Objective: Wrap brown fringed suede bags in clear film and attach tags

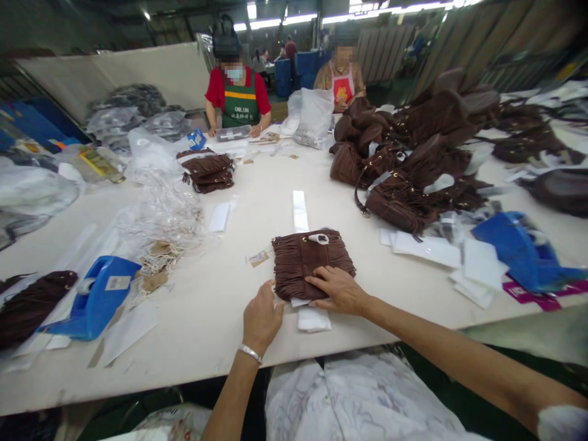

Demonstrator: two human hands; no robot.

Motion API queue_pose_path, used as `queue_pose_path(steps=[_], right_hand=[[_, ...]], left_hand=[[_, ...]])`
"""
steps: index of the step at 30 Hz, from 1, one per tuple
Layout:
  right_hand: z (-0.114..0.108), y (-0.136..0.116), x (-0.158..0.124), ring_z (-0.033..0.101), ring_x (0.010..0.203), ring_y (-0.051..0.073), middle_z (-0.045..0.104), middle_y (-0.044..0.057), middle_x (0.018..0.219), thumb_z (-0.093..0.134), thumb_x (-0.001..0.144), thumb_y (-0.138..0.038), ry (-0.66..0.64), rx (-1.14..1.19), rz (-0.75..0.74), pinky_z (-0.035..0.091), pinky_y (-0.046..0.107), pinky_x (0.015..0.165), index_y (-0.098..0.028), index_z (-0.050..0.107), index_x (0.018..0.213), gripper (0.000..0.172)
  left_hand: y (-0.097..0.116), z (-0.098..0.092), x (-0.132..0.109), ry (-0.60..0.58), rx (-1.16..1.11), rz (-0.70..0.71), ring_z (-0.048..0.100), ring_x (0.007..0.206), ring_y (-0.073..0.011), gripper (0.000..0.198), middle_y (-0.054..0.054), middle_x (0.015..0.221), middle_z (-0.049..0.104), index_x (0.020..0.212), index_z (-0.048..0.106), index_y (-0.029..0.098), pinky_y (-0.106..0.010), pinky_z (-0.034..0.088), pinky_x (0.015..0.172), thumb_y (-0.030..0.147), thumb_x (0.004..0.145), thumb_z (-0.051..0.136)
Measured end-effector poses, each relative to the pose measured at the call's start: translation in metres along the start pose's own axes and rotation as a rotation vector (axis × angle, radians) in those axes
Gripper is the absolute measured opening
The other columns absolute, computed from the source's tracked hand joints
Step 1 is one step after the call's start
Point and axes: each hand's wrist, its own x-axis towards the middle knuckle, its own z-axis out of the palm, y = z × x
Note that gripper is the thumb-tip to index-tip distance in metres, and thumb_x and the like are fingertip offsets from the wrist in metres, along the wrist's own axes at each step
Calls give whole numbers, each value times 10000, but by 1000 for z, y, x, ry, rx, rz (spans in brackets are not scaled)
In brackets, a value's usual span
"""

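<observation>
Looks like matt suede on the bag, rough with fringe. Looks smooth and slightly glossy on the white strip, paper or film, can't tell which. Reads as smooth plastic on the blue dispensers; clear, glossy, crinkled plastic on the polybags; matt card on the tags; shiny metal on the bracelet. Smooth, matt on the tabletop.

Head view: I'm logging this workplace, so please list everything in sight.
Table: one, pale, centre.
Fringed bag: one, brown, near centre.
Other bags: uncountable, brown, mostly right.
Plastic bags: many, clear, mostly left.
Tape dispensers: at least two, blue, left and right.
Tags: several, tan, mostly left.
Sheets: several, white, mostly right.
Nearest people: two, red and brownish tops, across table.
Ceiling lights: several, white, top.
Bracelet: one, silver, left wrist.
Left hand: one, bare, at bag's left.
Right hand: one, bare, on the bag.
</observation>
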Motion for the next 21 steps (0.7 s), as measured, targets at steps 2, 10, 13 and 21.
queue_pose_path(steps=[2, 10, 13, 21], right_hand=[[2, 1, 0, 498, 961, 244, 544, 119, 1124, 515, 864, -660, 1, 1, 8, 392, 373, 818, -197, 526, 1327, 654], [11, 12, -6, 488, 989, 261, 557, 149, 1150, 518, 874, -636, 29, -5, -45, 398, 392, 830, -144, 541, 1292, 646], [5, 21, -12, 495, 1008, 258, 547, 156, 1237, 493, 914, -578, 2, -9, -141, 397, 394, 849, -142, 517, 1330, 603], [1, 35, -39, 460, 1193, 275, 528, 111, 1365, 549, 932, -393, 14, -135, -169, 351, 417, 941, -216, 491, 1377, 483]], left_hand=[[14, -8, -1, 75, 54, 166, 529, 1188, -288, 584, -141, 1310, 555, 1420, 354, 196, -412, 413, 978, 295, 883, 563], [19, 47, 18, -48, 75, 629, 439, 1346, -273, 452, -117, 1436, 509, 1382, 470, 199, -489, 331, 1125, 310, 945, 504], [8, 56, 21, -63, 87, 637, 417, 1368, -272, 437, -111, 1454, 485, 1379, 483, 217, -499, 317, 1131, 325, 956, 481], [13, 57, 21, -64, 145, 650, 433, 1353, -301, 428, -114, 1463, 471, 1384, 491, 242, -508, 328, 1107, 316, 964, 453]])
